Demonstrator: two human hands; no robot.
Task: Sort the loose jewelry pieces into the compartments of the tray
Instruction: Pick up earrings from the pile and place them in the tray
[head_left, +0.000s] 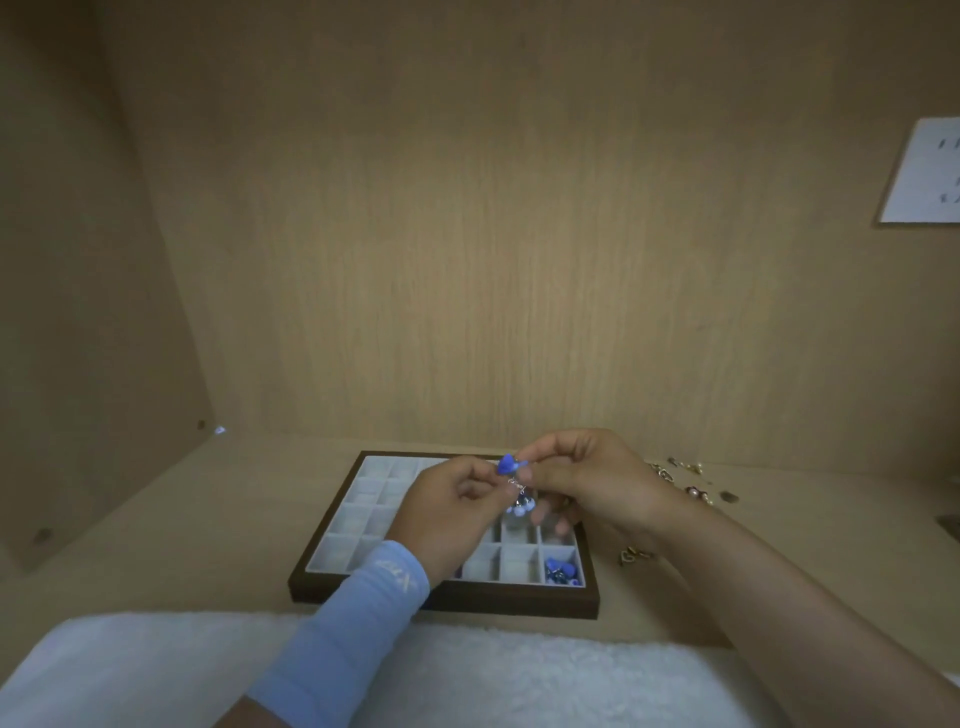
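Observation:
A dark-framed tray (452, 603) with several pale grey compartments lies on the wooden surface. Above its middle, my left hand (452, 499) and my right hand (587, 483) both pinch a blue earring (511, 475) with a blue top, a silver link and pale blue beads hanging below. Another blue piece (561, 570) lies in the tray's near right corner compartment. Loose gold and pearl pieces (685, 480) lie on the surface right of the tray, and a gold piece (635, 556) sits near my right wrist.
A wooden back wall (493, 260) and a side wall (78, 312) close in the space. A white paper sheet (924, 171) hangs on the wall at the right. A white fluffy cloth (467, 675) covers the near edge.

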